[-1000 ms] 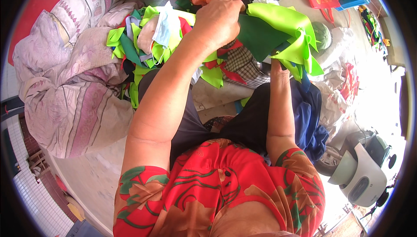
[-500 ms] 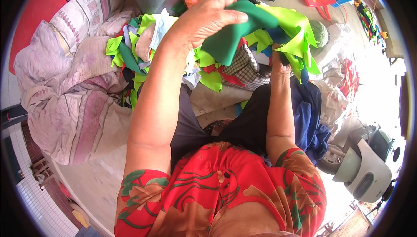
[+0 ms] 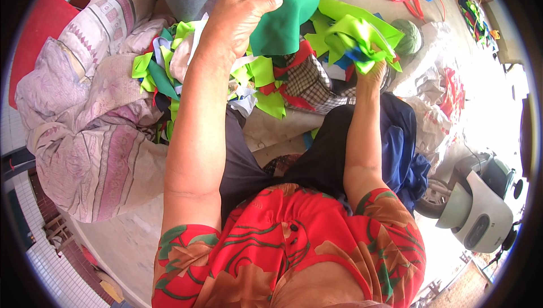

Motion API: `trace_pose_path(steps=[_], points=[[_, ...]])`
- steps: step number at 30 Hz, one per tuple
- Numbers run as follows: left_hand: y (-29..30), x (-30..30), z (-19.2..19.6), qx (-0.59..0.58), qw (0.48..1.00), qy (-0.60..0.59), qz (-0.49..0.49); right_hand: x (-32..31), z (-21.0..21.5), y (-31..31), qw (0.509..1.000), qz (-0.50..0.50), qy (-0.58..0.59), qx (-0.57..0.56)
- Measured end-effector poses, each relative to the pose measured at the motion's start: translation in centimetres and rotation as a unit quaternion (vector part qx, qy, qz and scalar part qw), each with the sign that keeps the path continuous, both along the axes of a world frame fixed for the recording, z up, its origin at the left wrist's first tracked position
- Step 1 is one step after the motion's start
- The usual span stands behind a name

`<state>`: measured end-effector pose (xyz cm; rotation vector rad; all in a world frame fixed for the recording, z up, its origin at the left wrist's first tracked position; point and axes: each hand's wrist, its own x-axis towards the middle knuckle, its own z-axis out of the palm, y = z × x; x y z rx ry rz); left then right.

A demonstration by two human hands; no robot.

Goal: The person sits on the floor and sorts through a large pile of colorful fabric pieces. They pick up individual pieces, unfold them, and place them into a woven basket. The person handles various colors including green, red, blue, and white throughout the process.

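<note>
Your left hand (image 3: 235, 17) pinches a dark green felt piece (image 3: 280, 14); right hand (image 3: 370, 68) clutches lime scraps (image 3: 353, 37). Keep them separate above the scrap heap (image 3: 260, 76).

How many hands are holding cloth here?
2. The left hand lifts a dark green cloth piece; the right hand grips bright green scraps, which partly hide it.

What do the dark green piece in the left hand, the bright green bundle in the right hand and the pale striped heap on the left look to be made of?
Dark green piece: likely soft, matte fabric; it bends smoothly over the left hand.
Bright green bundle: thin cloth scraps, slightly shiny, crumpled in the right hand; possibly synthetic.
Pale striped heap: woven printed textile, matte, with deep soft folds, perhaps bedding.
</note>
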<state>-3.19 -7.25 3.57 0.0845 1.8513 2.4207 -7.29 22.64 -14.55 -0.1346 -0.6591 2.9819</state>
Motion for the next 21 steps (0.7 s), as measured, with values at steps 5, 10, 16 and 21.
trace_pose_path(steps=[5, 10, 16, 21], points=[[-0.7, 0.1, -0.2, -0.001, 1.0, 0.012, -0.017, -1.0, -1.8, 0.2, 0.992, -0.069, -0.094, 0.042], [1.0, 1.5, 2.5, 0.007, 0.999, -0.035, 0.039, -0.7, -1.5, 0.0, 0.983, -0.097, -0.131, 0.088], [0.6, 1.8, 2.5, -0.008, 0.999, -0.022, 0.032, -0.7, -0.7, -1.0, 0.957, -0.131, -0.175, 0.19], [0.6, 1.7, 2.5, -0.014, 0.998, -0.039, 0.05, -0.7, -1.0, -0.2, 0.962, -0.175, -0.085, 0.19]])
